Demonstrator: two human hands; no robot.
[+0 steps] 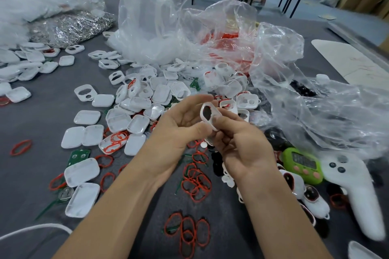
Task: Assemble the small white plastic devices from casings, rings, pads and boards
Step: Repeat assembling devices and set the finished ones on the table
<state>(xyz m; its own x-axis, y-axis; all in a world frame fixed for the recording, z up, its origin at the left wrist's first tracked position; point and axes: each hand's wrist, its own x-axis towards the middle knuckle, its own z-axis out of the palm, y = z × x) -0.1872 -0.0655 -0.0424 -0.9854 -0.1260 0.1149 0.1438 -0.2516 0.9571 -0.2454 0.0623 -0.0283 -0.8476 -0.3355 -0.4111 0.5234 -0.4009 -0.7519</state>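
Above the strewn table (42,115), right hand (242,149) pinches a casing (211,116) edgewise — left hand (179,126) loose-fingered beside it.

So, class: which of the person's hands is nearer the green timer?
Right. The right hand, gripping a white casing, is just left of the green timer; the left hand is farther left, beyond it.

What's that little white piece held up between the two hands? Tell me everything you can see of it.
The white casing is a small rounded shell of glossy plastic with one large oval window that looks dark inside. It is held above the table, tilted, window toward the camera. The right hand pinches it, thumb across its face; the left hand sits beside it, fingers relaxed, thumb near its lower edge, contact unclear.
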